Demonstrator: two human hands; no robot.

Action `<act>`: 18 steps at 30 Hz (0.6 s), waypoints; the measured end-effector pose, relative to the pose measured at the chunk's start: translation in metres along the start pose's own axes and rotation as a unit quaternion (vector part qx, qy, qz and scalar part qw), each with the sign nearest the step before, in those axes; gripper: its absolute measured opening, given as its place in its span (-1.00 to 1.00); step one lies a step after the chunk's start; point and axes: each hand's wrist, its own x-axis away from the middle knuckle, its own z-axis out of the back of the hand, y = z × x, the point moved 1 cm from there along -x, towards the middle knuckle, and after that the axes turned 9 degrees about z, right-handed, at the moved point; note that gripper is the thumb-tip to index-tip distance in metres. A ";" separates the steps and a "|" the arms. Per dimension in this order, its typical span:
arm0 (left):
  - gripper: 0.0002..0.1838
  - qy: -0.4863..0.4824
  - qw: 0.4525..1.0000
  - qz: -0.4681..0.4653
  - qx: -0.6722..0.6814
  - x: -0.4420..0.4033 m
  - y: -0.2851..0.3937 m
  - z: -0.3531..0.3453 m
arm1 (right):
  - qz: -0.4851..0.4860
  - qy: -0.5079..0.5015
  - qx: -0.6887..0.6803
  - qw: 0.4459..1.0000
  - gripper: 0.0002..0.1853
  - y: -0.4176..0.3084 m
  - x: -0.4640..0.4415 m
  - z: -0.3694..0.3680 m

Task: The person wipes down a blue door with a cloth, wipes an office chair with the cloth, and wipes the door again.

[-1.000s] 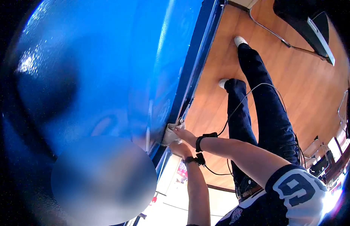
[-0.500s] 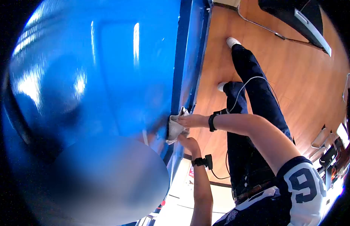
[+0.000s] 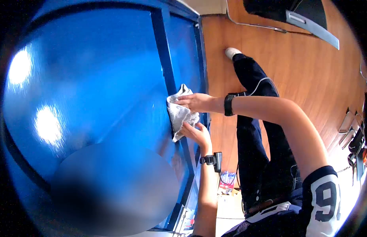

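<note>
A crumpled white-grey cloth (image 3: 176, 114) lies against the dark edge strip of a glossy blue panel (image 3: 124, 75). My right hand (image 3: 197, 102) is closed on the upper part of the cloth, its fingers pressing it onto the strip. Lower down, my left hand (image 3: 197, 135) grips the cloth's near edge, thumb to the right. The cloth hides the undersides of the fingers. Both wrists wear black bands; a small dark box (image 3: 218, 161) sits on the left one.
Wooden floor (image 3: 302, 75) stretches along the right, with my legs on it. A white cable (image 3: 262, 81) loops beside my knee. A dark object with a grey edge (image 3: 313, 29) stands at the top right. Chairs (image 3: 351, 130) are farther right. A blurred oval covers the lower left.
My view has shifted over the blue panel. Both hands and the cloth appear higher in view, with the cloth spread wider. My left hand shows more clearly below the right.
</note>
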 end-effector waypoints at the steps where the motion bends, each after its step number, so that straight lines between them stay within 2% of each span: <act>1: -0.33 -0.032 0.999 0.018 0.012 -0.010 0.020 0.006 | 0.006 -0.044 0.030 0.999 -0.73 0.010 0.001 0.014; 2: -0.31 -0.064 0.997 0.030 0.023 -0.026 0.039 0.011 | 0.007 -0.086 0.061 0.994 -0.76 0.021 0.000 0.017; 3: -0.26 -0.076 0.996 0.036 0.009 -0.032 0.050 0.014 | -0.044 -0.028 0.024 0.998 -0.80 0.019 0.003 0.004; 4: -0.26 -0.058 0.998 0.000 0.023 -0.039 0.054 0.012 | -0.099 0.050 0.021 0.994 -0.81 0.021 -0.001 0.002; 7: -0.25 0.001 0.996 -0.077 0.047 -0.040 0.058 0.020 | -0.152 0.092 -0.003 0.984 -0.83 0.014 -0.002 0.013; 8: -0.28 0.014 0.997 -0.077 0.025 -0.040 0.057 0.023 | -0.174 0.061 -0.005 0.983 -0.73 0.009 -0.005 0.013; 11: -0.34 0.053 0.995 -0.079 -0.028 -0.048 0.070 0.025 | -0.158 0.086 0.114 0.977 -0.56 0.020 -0.007 0.010; 12: -0.34 0.066 0.995 -0.077 -0.009 -0.048 0.068 0.027 | -0.154 0.105 0.096 0.978 -0.58 0.016 -0.005 0.013; 14: -0.27 0.074 0.992 -0.097 0.035 -0.055 0.071 0.035 | -0.239 0.150 -0.012 0.959 -0.60 0.022 0.004 0.026; 15: -0.29 0.081 0.982 -0.141 0.094 -0.058 0.067 0.049 | -0.237 0.128 -0.007 0.963 -0.65 0.013 0.010 0.042; 16: -0.39 0.068 0.979 -0.145 0.124 -0.058 0.070 0.064 | -0.252 0.211 -0.039 0.944 -0.67 0.009 0.015 0.043; 18: -0.43 0.040 0.967 -0.145 0.206 -0.062 0.072 0.091 | -0.255 0.253 -0.115 0.926 -0.67 -0.003 0.016 0.052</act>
